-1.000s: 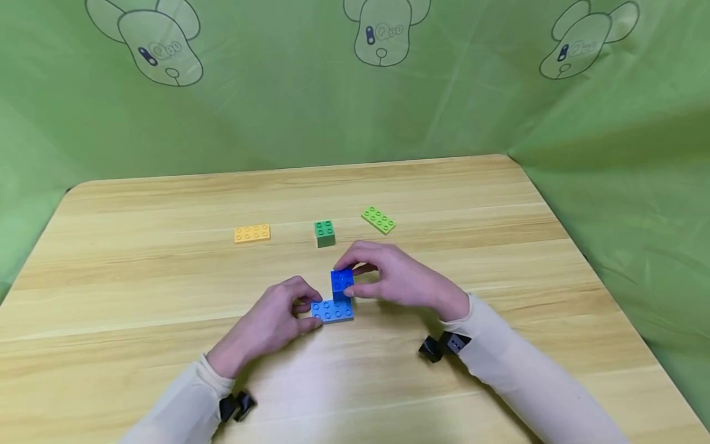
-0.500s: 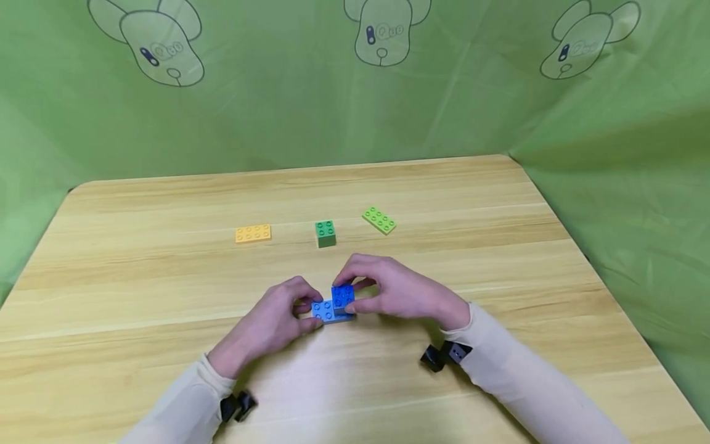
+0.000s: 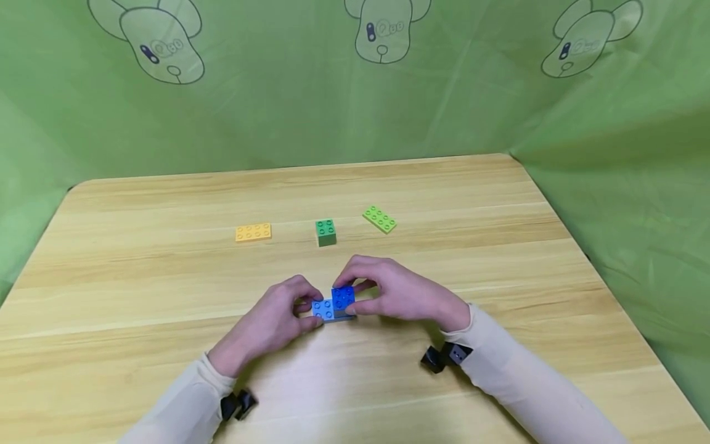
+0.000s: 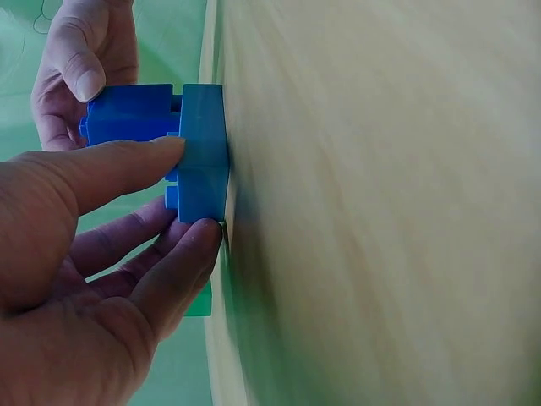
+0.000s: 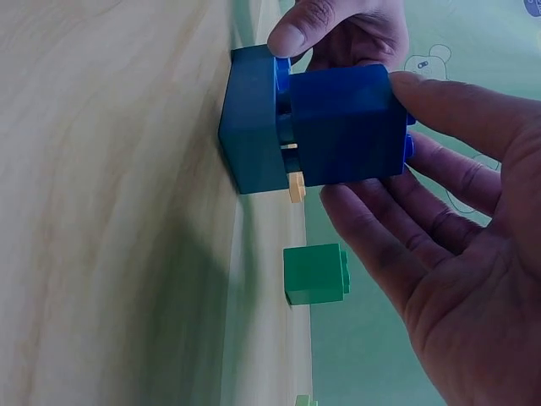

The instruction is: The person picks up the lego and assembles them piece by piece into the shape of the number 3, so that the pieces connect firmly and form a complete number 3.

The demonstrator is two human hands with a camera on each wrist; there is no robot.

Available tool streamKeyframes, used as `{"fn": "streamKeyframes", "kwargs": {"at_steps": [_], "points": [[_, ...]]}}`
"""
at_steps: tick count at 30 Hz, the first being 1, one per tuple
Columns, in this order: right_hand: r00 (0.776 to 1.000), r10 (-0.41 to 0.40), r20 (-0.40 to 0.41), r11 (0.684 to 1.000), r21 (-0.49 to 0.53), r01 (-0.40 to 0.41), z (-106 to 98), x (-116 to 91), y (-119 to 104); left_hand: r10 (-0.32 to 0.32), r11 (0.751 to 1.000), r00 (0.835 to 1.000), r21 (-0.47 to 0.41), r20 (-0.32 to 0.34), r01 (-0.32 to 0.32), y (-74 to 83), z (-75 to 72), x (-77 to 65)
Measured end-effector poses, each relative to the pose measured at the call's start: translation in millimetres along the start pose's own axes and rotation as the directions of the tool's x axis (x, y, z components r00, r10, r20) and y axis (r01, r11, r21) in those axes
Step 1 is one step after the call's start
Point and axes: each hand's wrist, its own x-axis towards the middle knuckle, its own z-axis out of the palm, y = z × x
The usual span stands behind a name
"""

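Note:
My left hand (image 3: 274, 317) pinches the left end of a light blue building plate (image 3: 323, 310) with two rows of studs, at the middle of the table. Over the plate's right half, my right hand (image 3: 396, 287) grips a dark blue two-by-two brick (image 3: 343, 298) between thumb and fingers. From the right wrist view, the brick (image 5: 347, 127) sits at the tops of the plate's studs, with a thin gap between it and the plate (image 5: 254, 118). Studs on the plate's left half stay uncovered.
Behind the hands, a green two-by-two brick (image 3: 325, 232) lies between a yellow-orange plate (image 3: 253, 232) on the left and a lime green plate (image 3: 379, 219) on the right. A green curtain (image 3: 310, 117) hangs behind the wooden table (image 3: 166, 259).
My right hand has come down and nearer with the dark blue brick, from above the plate's far edge onto its right half. The left hand and plate have stayed put.

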Motion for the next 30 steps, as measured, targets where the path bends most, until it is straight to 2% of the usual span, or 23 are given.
{"fn": "streamKeyframes", "kwargs": {"at_steps": [6, 17, 22, 30], "points": [[1.000, -0.021, 0.016, 0.999, -0.032, 0.021, -0.6, 2.7, -0.5, -0.016, 1.000, 1.000, -0.010, 0.004, 0.016, 0.6, -1.8, 0.7], [1.000, 0.019, 0.001, 1.000, -0.022, -0.019, 1.1, 0.1, 1.5, 0.012, 1.000, 1.000, -0.027, 0.008, -0.011, -0.5, -2.0, 0.8], [1.000, 0.021, 0.005, 1.000, -0.009, -0.021, 1.8, 0.3, 3.2, 0.006, 1.000, 1.000, -0.028, 0.006, -0.006, -0.6, -2.1, 1.5], [1.000, 0.019, 0.010, 0.999, -0.046, -0.019, 3.4, 2.4, 4.5, -0.005, 0.999, 1.000, -0.032, 0.011, 0.005, -0.2, -2.2, 2.0]]}}
